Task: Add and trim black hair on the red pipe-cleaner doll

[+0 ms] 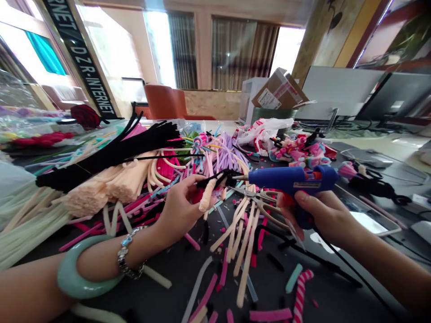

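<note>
My right hand [313, 208] is wrapped around the handle of a blue glue gun [279, 178], its nozzle pointing left. Pinched in the fingers of my left hand [183, 202] is a small craft piece of black and cream pipe cleaners [208, 195]. The nozzle tip is at or very near the black part of that piece; whether they touch I cannot tell. Behind and below the gun lies a pair of scissors [266, 204] with tan handles. Cut cream pipe cleaners [244, 251] fan out on the dark table below the hands.
Bundles of black pipe cleaners [111, 154] and cream ones [90, 190] lie at left. Lilac stems [227, 150] and a white plastic bag [264, 132] are farther back. Finished-looking pink pieces [303, 150], a tablet [367, 220] and monitors [340, 92] stand or lie at right.
</note>
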The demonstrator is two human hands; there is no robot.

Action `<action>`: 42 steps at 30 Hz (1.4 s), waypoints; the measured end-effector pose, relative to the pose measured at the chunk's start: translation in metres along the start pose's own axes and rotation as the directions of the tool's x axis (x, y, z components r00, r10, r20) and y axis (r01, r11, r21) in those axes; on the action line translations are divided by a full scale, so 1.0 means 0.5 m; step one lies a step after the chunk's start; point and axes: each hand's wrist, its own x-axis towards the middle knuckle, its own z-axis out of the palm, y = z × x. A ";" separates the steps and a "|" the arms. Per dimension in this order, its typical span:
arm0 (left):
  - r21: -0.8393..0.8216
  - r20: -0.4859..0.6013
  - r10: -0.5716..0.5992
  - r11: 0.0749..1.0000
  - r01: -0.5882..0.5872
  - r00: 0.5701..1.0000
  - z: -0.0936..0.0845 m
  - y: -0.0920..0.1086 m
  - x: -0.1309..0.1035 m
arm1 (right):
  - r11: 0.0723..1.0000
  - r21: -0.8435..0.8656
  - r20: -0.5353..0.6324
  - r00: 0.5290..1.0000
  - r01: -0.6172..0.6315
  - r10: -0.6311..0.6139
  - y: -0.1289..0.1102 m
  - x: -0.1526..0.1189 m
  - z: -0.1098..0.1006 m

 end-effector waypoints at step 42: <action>0.037 0.010 -0.024 0.999 0.023 1.000 0.003 0.010 -0.002 | 0.988 -0.104 -0.039 0.993 -0.111 0.107 -0.013 -0.004 0.000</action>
